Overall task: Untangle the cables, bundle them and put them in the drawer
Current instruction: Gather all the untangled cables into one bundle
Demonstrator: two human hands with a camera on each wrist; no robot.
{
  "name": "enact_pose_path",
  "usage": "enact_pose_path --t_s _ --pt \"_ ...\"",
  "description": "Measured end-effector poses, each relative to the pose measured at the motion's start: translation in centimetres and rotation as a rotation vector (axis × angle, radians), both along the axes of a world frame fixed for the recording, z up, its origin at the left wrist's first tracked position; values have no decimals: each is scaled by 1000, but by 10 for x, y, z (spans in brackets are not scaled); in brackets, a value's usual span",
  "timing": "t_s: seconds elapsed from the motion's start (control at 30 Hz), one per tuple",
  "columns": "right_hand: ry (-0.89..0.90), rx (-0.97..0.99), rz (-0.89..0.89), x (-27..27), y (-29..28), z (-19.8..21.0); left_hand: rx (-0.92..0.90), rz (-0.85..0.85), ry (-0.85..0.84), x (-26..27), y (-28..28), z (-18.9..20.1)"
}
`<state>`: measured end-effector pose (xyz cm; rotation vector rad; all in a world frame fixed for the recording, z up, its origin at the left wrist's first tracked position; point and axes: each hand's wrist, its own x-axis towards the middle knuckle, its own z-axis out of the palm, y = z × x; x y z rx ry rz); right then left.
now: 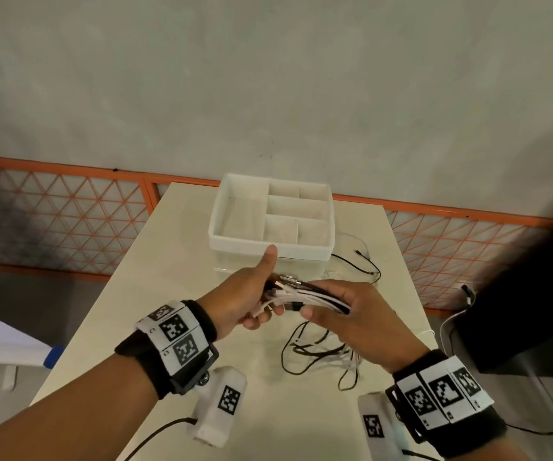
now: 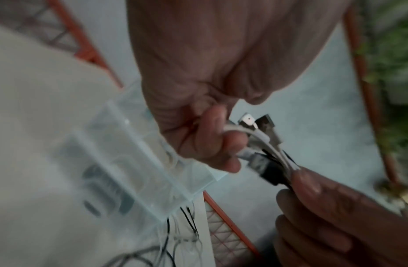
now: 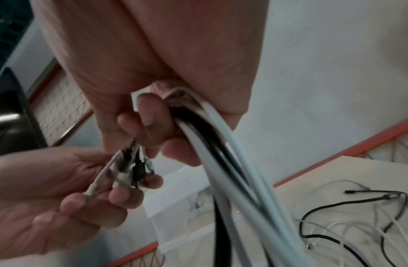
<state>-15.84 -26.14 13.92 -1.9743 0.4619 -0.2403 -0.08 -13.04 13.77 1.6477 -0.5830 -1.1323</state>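
A bunch of white and black cables (image 1: pixel 305 296) is held above the table between both hands. My left hand (image 1: pixel 251 301) grips the plug ends (image 2: pixel 260 137), thumb pointing up. My right hand (image 1: pixel 345 311) curls round the gathered cords (image 3: pixel 212 130) just right of the plugs. The cords' loose lengths (image 1: pixel 321 354) hang down and lie tangled on the table (image 1: pixel 168 277) under the right hand. The white drawer (image 1: pixel 270 217) with several compartments stands open on a clear plastic unit (image 2: pixel 134 162) just beyond the hands.
More thin black and white cables (image 1: pixel 365 264) lie on the table right of the drawer unit (image 3: pixel 349 216). An orange-framed lattice fence (image 1: pixel 68 214) runs behind the table. A dark object (image 1: pixel 528 301) with a white cord stands off the table's right edge.
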Motion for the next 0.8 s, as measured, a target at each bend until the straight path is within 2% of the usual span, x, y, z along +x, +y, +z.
enact_pose_path --t_s 0.07,0.1,0.17,0.27,0.37,0.6,0.73,0.8 --pt "14 -25 22 4 2 -4 -1 -65 -157 -1 -4 1" --pt "7 -22 10 5 3 -6 -16 -66 -171 -1 -6 1" --pt "-29 32 -30 5 3 -8 -51 11 -58 2 -7 1" --pt "-67 140 -25 3 3 -8 -72 178 228 6 -3 -1" --pt "-57 153 23 3 6 -7 -80 175 332 3 2 -3" --pt "20 106 28 15 17 -9 -92 -64 131 -16 -4 11" --pt "37 136 -4 17 19 -10 -103 -17 146 -14 -4 11" --pt "25 116 -7 18 20 -11 -100 -66 118 -15 -2 9"
